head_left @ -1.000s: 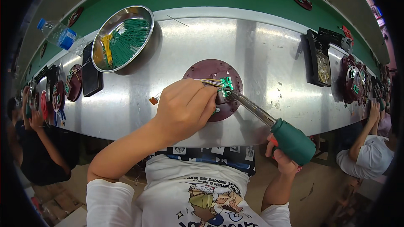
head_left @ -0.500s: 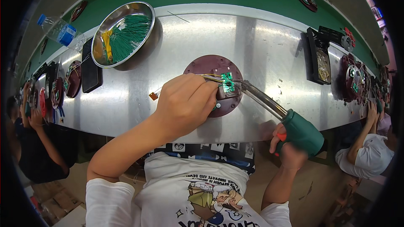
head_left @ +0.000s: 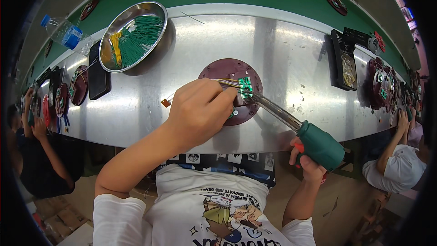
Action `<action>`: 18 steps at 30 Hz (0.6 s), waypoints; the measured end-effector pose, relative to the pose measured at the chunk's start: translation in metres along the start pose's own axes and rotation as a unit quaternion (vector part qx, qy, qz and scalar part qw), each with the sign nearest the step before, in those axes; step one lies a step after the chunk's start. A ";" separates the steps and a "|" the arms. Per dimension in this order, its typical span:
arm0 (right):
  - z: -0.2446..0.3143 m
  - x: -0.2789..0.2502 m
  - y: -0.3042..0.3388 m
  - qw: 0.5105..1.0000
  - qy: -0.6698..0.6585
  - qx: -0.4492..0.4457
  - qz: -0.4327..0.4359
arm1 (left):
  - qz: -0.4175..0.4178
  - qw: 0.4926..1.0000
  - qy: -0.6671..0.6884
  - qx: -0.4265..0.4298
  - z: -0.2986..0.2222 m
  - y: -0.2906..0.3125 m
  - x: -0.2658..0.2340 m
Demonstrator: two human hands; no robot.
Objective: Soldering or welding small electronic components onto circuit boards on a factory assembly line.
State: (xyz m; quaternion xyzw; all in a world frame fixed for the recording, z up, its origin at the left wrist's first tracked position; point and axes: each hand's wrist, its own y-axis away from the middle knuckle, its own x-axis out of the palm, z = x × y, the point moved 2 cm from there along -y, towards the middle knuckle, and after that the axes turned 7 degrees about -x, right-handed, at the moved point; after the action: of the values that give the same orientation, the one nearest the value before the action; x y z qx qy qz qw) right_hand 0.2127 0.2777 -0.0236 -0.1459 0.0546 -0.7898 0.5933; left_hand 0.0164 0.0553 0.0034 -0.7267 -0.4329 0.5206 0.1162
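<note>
— Where is the small green circuit board (head_left: 246, 83) found?

— It is seen near the centre of the frame, carried on a dark-red round plastic disc (head_left: 216, 70), which is laid on the silvery metal counter (head_left: 287, 50).

— And what is held by the bare right hand (head_left: 310, 168)?

— At the lower right of centre, its grip is closed around the green gun-shaped handle of a soldering iron with a metal barrel (head_left: 321, 147). The barrel is slanted up and leftward, and its tip is placed at the board's lower right; whether contact is made cannot be told.

— How is the bare left hand (head_left: 196, 113) placed?

— Just left of the board, with the grip drawn together at the fingertips; what is pinched there is hidden. Thin yellow and pale wires (head_left: 226, 81) are stretched between that hand and the board. A small orange-brown piece (head_left: 165, 103) is seen left of the knuckles.

— What is set farther off?

— In the upper left, green wires (head_left: 141, 41) and a yellow wire bundle (head_left: 116, 49) are held in a round steel bowl (head_left: 170, 34). At the right, small pieces are contained in a black open box (head_left: 337, 59).
</note>
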 end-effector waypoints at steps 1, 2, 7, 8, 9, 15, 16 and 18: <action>0.000 0.000 0.001 1.000 -0.002 0.006 -0.005 | 0.000 1.000 -0.003 0.003 0.000 0.000 0.000; 0.000 0.000 0.001 1.000 -0.001 0.007 -0.006 | 0.000 1.000 -0.002 0.002 -0.001 0.000 -0.001; 0.000 0.004 -0.002 0.999 0.048 -0.024 -0.008 | -0.001 1.000 -0.004 0.006 -0.002 -0.001 -0.001; 0.001 0.005 -0.002 0.999 0.048 -0.023 -0.008 | 0.000 1.000 -0.004 0.005 -0.002 -0.001 -0.001; 0.001 0.005 -0.003 0.998 0.051 -0.021 -0.012 | 0.003 1.000 -0.005 0.003 -0.002 -0.001 -0.001; 0.000 -0.001 -0.007 0.999 0.042 -0.030 0.006 | -0.004 1.000 -0.010 0.016 0.001 0.000 0.001; 0.001 -0.001 -0.008 0.999 0.040 -0.029 0.018 | -0.009 1.000 -0.016 0.025 0.001 0.001 0.001; 0.002 0.006 -0.008 0.999 0.028 -0.019 -0.012 | -0.007 1.000 -0.017 0.025 0.002 0.001 0.001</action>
State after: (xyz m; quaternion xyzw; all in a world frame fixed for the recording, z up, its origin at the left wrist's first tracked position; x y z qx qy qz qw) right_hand 0.2045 0.2750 -0.0183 -0.1355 0.0840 -0.7992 0.5796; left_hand 0.0156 0.0551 0.0009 -0.7116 -0.4264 0.5428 0.1308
